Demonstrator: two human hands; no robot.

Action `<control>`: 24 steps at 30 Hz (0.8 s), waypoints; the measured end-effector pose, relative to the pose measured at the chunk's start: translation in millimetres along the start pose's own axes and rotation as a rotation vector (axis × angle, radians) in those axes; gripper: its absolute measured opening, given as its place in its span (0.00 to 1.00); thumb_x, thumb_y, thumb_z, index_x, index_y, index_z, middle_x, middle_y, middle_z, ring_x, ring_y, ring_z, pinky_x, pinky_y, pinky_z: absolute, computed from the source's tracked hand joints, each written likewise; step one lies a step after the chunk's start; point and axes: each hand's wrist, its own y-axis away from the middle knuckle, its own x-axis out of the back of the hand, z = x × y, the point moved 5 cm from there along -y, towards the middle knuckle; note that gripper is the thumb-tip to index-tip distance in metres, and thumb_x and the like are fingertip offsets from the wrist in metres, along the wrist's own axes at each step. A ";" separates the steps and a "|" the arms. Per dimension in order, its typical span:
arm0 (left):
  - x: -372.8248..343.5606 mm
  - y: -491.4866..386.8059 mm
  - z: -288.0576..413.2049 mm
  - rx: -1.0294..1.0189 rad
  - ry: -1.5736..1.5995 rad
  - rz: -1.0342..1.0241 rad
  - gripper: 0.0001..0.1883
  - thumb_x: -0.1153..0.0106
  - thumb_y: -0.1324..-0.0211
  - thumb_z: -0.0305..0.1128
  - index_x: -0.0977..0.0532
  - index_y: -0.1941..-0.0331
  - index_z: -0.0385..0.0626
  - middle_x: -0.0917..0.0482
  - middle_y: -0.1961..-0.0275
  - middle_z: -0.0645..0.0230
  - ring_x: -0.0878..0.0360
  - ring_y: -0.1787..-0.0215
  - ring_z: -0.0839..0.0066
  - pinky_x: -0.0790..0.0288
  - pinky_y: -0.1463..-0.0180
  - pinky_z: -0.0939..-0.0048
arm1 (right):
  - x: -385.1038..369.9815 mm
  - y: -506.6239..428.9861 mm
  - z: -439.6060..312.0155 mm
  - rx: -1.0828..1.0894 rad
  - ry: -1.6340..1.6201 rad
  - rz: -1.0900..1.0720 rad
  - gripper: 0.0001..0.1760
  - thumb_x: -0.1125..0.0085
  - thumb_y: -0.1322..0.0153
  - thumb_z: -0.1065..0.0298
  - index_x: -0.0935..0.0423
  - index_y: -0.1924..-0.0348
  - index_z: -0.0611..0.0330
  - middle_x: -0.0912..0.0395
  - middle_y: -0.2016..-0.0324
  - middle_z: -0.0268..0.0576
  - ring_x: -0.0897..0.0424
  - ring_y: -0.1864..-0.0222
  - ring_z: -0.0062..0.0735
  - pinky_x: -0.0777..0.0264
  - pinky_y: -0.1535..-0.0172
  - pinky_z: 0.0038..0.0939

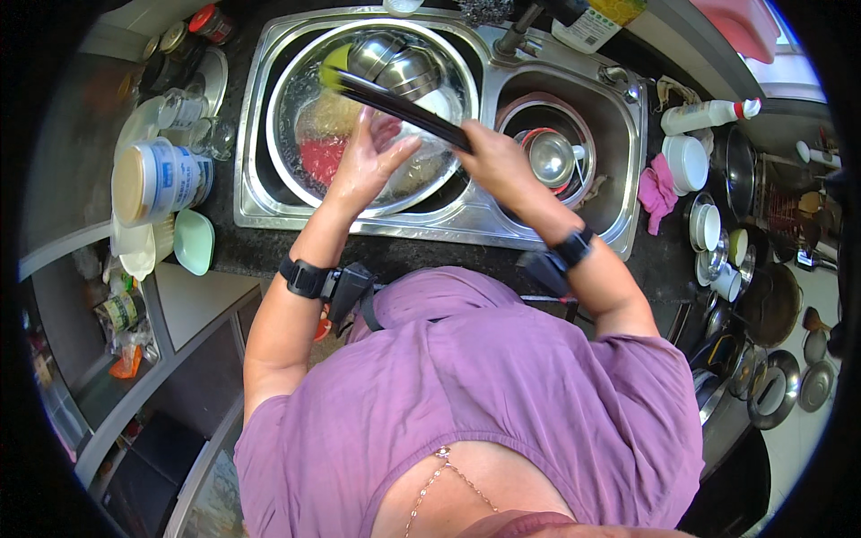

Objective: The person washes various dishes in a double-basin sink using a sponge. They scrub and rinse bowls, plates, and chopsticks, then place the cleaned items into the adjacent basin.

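Note:
My right hand is closed around one end of a bundle of long black sticks, which look like chopsticks. They slant up and left above a large metal basin set in the left sink bowl. My left hand is wet, its fingers apart, just below the sticks and holding nothing. In the basin's water lie stacked steel bowls, a red item and a tan item, blurred by the water. A yellow-green item shows at the sticks' far end.
The right sink bowl holds a pot with a small metal pan. Behind stands the tap. Plastic tubs and glass jars line the left counter; a spray bottle, a pink cloth and several white bowls stand right.

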 end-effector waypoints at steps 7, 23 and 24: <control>90.8 39.0 -71.9 0.427 -0.133 0.230 0.25 0.44 0.38 0.41 0.35 0.40 0.44 0.26 0.45 0.64 0.26 0.46 0.72 0.33 0.45 0.71 | 97.2 136.2 173.2 -0.691 0.652 -0.134 0.11 0.48 0.33 0.63 0.31 0.61 0.61 0.20 0.69 0.59 0.20 0.63 0.58 0.26 0.60 0.51; 119.1 36.1 -111.5 0.279 -0.484 0.322 0.16 0.44 0.41 0.33 0.26 0.50 0.39 0.19 0.57 0.61 0.21 0.57 0.74 0.29 0.51 0.73 | -42.1 -48.8 -4.9 0.368 0.138 -0.093 0.13 0.41 0.37 0.65 0.24 0.60 0.59 0.26 0.60 0.47 0.26 0.54 0.46 0.29 0.51 0.41; 119.9 31.5 -113.1 0.224 -0.525 0.359 0.17 0.44 0.41 0.33 0.26 0.50 0.38 0.19 0.55 0.57 0.20 0.55 0.69 0.29 0.49 0.71 | -67.7 -55.3 -14.4 0.356 0.195 -0.228 0.15 0.40 0.36 0.64 0.25 0.57 0.58 0.26 0.56 0.46 0.26 0.52 0.45 0.29 0.50 0.39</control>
